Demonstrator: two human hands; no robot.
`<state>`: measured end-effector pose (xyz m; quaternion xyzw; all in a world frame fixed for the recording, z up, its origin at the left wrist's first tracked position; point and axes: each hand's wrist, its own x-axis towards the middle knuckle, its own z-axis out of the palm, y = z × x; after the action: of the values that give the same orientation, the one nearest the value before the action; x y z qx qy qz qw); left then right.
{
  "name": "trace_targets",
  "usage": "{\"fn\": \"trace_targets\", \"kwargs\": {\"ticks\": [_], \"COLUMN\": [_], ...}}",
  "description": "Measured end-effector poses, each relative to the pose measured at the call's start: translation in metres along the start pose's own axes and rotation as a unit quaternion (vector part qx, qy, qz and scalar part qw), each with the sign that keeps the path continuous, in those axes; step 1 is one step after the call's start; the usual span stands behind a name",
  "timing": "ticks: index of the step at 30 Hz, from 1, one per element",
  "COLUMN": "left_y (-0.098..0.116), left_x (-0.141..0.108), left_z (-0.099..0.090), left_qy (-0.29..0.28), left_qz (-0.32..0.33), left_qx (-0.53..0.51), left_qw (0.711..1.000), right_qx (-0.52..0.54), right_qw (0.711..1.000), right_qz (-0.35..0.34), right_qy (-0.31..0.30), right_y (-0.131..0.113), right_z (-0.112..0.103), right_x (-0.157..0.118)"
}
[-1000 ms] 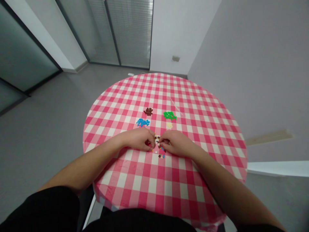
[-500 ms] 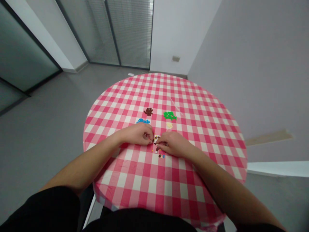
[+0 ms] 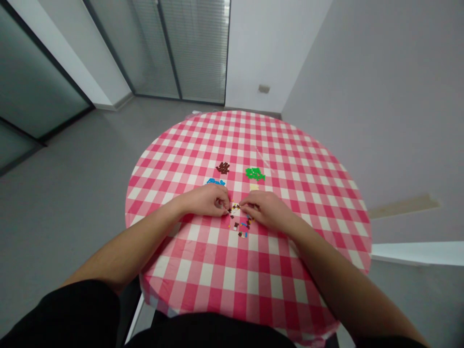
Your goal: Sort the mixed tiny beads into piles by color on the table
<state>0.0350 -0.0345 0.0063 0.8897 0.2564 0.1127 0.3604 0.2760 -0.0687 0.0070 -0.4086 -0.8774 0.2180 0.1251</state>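
Observation:
Several tiny brown, white, blue and yellow pieces (image 3: 236,225) lie scattered on the checked tablecloth between my hands. My left hand (image 3: 208,200) rests at their left side, thumb and forefinger pinched together; whatever is between the tips is too small to name. On the right, my right hand (image 3: 266,209) has its fingertips pressed together at the upper right of the pieces, and anything held there cannot be made out. Just beyond my left hand is a blue pile (image 3: 216,181), partly covered by it. A cream pile (image 3: 254,187) sits above my right hand.
Farther back on the round table (image 3: 203,145) are a brown pile (image 3: 223,167) and a green pile (image 3: 255,174). A thin clear strip lies behind the green pile. Glass partitions and walls stand beyond the table.
My right hand has shifted slightly up and away, uncovering blue and brown pieces beneath where it was. My left hand has hardly moved.

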Motion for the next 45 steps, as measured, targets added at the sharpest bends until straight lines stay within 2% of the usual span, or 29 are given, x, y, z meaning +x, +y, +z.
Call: {"fn": "trace_targets", "kwargs": {"ticks": [2, 4, 6, 9, 16, 28, 35, 39, 45], "left_y": [-0.001, -0.002, -0.003, -0.004, -0.002, -0.002, -0.004, -0.001, -0.004], "left_x": [0.0, 0.0, 0.0, 0.0, 0.001, 0.003, 0.006, 0.007, 0.016], "left_z": [0.0, 0.001, 0.001, 0.001, 0.0, 0.003, 0.005, 0.007, 0.018], "left_qy": [0.003, 0.006, 0.009, 0.014, 0.017, 0.031, 0.05, 0.079, 0.184], "left_qz": [0.005, 0.009, 0.011, 0.01, 0.001, -0.002, 0.003, -0.017, -0.082], "left_qx": [0.001, -0.001, -0.006, -0.009, -0.001, 0.016, 0.021, 0.023, 0.069], "left_qw": [1.0, 1.0, 1.0, 1.0, 1.0, 0.999, 0.999, 0.996, 0.977], "right_qx": [-0.012, -0.032, -0.051, -0.059, -0.024, 0.028, 0.025, 0.011, -0.006], "right_qw": [0.994, 0.977, 0.961, 0.955, 0.971, 0.968, 0.968, 0.965, 0.97], "right_qz": [0.068, 0.156, 0.225, 0.266, 0.225, 0.199, 0.193, 0.199, 0.174], "right_qy": [0.08, 0.142, 0.151, 0.114, 0.08, 0.151, 0.16, 0.17, 0.168], "right_y": [0.012, 0.026, 0.039, 0.051, 0.059, 0.06, 0.059, 0.052, 0.039], "right_z": [-0.008, -0.017, -0.022, -0.024, -0.012, -0.004, -0.003, -0.005, -0.003], "right_x": [-0.001, -0.002, -0.004, -0.005, -0.002, 0.0, 0.0, 0.0, 0.0]}}
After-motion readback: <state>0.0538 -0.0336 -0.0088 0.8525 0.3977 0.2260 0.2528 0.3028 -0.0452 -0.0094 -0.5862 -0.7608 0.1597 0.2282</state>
